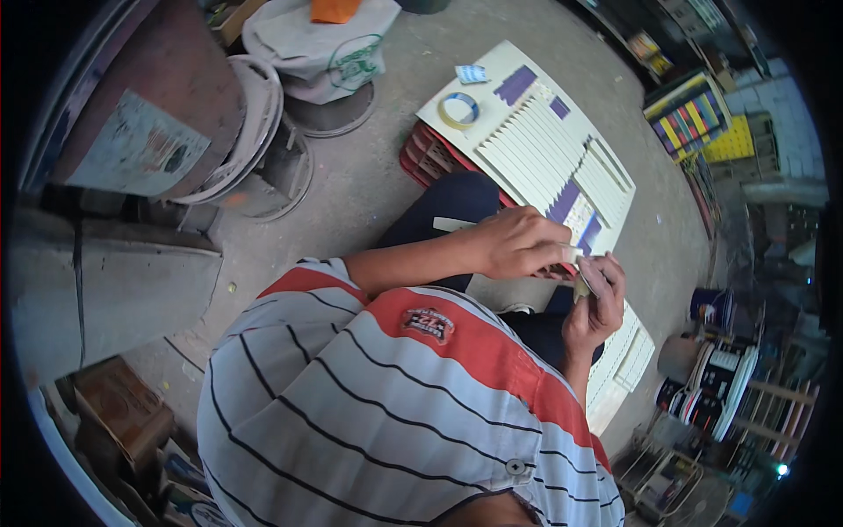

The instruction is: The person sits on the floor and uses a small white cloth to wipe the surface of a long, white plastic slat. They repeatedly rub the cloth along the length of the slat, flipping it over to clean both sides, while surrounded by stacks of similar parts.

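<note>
In front of my chest both hands meet beside the near edge of a cream louvred panel (497,155). My left hand (523,244) pinches a short pale strip (571,251), apparently tape, between thumb and fingertips. Gripped by my right hand (600,296) is a small yellowish item (581,288); its shape is mostly hidden by the fingers. Purple masking patches (516,84) and a printed paper strip (579,214) cover parts of the panel. A roll of tape (459,110) lies flat on its far left corner, near a small blue-and-white packet (471,74).
The panel rests on a red plastic crate (428,155). Another cream panel (629,356) lies to the right of my legs. A pale strip (453,224) sits on my left knee. Large stained buckets (155,105) and a white sack (316,46) stand left; paint containers (714,375) stand right.
</note>
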A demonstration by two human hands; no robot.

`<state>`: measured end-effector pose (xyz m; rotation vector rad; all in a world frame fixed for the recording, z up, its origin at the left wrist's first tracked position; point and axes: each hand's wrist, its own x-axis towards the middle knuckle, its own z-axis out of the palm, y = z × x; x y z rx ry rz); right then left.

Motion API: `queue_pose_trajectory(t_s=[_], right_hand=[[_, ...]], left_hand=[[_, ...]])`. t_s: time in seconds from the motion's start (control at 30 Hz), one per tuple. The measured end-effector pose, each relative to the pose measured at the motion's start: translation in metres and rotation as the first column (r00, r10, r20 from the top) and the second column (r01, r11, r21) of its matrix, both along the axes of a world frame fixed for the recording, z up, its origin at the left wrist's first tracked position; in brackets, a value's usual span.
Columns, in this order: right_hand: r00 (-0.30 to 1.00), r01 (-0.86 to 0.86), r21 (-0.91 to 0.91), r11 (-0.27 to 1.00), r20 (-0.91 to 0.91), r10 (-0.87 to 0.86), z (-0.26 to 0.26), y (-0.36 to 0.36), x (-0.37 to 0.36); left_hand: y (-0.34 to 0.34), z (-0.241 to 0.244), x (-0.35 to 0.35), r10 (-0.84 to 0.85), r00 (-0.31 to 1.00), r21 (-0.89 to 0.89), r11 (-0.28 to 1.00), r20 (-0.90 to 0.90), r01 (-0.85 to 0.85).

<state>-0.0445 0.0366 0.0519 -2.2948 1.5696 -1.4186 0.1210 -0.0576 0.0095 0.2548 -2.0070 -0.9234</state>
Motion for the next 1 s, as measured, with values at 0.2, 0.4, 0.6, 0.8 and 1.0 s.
queue_pose_trajectory(t_s=[0.2,0.4,0.6,0.8,1.0], right_hand=[[1.000,-0.003,-0.014,1.000,-0.007,0.003,0.005,0.004,-0.006],[0.998,0.060,0.031,0.998,0.012,-0.060,-0.004,0.008,-0.020],[0.997,0.060,-0.018,0.998,0.046,-0.059,0.003,0.010,-0.016],[0.995,0.063,-0.023,0.998,0.078,-0.061,0.002,0.012,-0.020],[0.991,0.071,-0.050,0.996,0.119,-0.064,-0.001,0.010,-0.017]], left_hand=[[0.004,0.008,-0.004,-0.032,0.999,0.139,0.990,0.033,0.027],[0.002,0.009,-0.010,-0.046,0.999,0.179,0.983,0.010,0.043],[0.006,0.012,-0.016,-0.049,0.999,0.124,0.991,0.008,0.047],[0.008,0.011,-0.022,-0.050,0.999,0.135,0.989,-0.007,0.050],[0.004,0.000,-0.025,0.004,0.997,-0.113,0.993,-0.072,-0.012]])
